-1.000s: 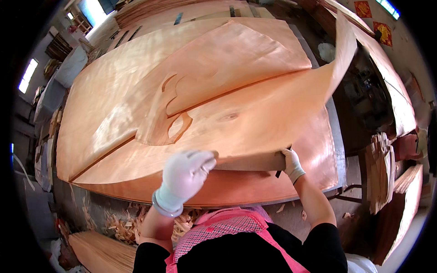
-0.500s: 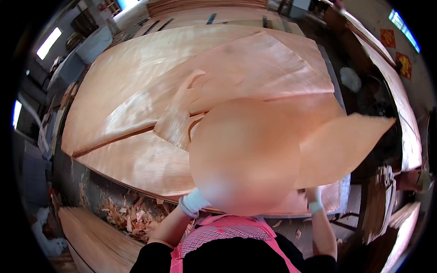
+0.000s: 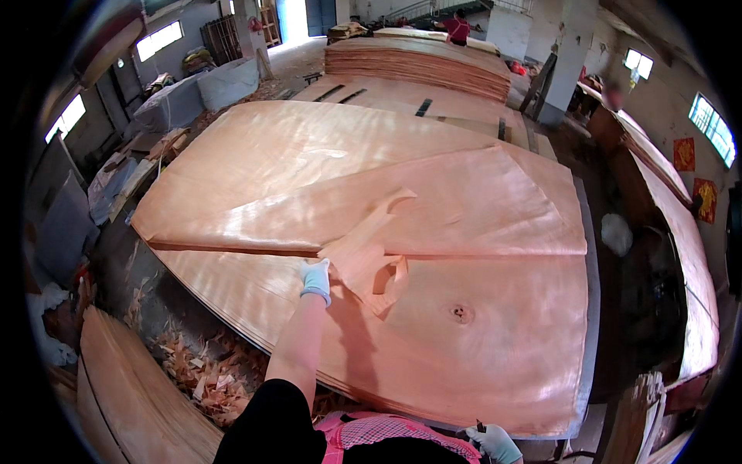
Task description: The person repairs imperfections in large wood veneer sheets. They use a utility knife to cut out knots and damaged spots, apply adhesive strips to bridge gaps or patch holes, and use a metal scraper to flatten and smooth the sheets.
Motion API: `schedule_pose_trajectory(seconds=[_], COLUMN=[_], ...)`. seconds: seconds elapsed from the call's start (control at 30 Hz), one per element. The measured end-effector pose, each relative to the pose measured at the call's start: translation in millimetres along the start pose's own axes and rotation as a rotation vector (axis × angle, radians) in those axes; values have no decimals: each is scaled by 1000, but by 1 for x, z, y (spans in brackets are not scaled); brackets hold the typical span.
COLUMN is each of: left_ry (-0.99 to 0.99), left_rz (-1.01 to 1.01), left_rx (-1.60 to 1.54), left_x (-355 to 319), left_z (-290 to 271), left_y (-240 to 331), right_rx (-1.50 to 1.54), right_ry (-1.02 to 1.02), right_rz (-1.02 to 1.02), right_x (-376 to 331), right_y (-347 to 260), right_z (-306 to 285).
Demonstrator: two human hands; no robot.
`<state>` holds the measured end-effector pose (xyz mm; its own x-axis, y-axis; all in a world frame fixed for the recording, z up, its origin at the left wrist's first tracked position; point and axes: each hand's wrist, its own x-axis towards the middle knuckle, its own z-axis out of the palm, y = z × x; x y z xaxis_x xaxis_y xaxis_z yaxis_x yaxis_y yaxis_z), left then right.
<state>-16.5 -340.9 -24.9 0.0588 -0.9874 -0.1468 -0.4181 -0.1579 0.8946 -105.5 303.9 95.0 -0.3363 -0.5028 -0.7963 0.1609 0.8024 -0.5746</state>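
Left hand (image 3: 315, 280): gloved, arm stretched well out over the stack, fingers drawn in at the near left edge of a loose wood strip (image 3: 357, 264). Whether they pinch it or only touch it I cannot tell; the glove hides the tips. An edge seems the sensible place for thin, curled wood, since the flat middle offers nothing to get hold of.

Right hand (image 3: 498, 445): gloved, low by my apron (image 3: 386, 435), closed round a slim dark tool (image 3: 481, 427). (Its business end is too small to identify.) Holding it back here presumably keeps it clear of the sheets while the other arm reaches.

Strip position: lying slantwise near the middle of the stack, lower part on the near sheet (image 3: 502, 363), upper part across the far sheet (image 3: 440, 197). It has a ragged outline and an opening in its lower part. A dark gap (image 3: 239, 249) runs left of it, where the far sheet's edge appears raised.

Surroundings: a knot (image 3: 461, 313) marks the near sheet, right of the strip. Scraps (image 3: 207, 379) lie heaped on the floor to my left, beside a bundle of sheets (image 3: 147, 406); perhaps dropped there to keep the stack's surface flat.
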Motion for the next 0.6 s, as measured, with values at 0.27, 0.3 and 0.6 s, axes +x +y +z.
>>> schedule_pose_trajectory(seconds=[0.27,0.3,0.6], left_ry=[-491,-433,-899], left_rz=[357,505,137], left_rx=[-637,-599,-927], left_x=[-120,-132,-233], left_z=[7,6,-68], left_y=[117,128,190], right_rx=[188,152,108], right_ry=[-88,-114,-115], right_rz=[-26,-52,-97], right_x=[28,28,31], right_y=[-34,-50,-79], right_z=[7,11,10])
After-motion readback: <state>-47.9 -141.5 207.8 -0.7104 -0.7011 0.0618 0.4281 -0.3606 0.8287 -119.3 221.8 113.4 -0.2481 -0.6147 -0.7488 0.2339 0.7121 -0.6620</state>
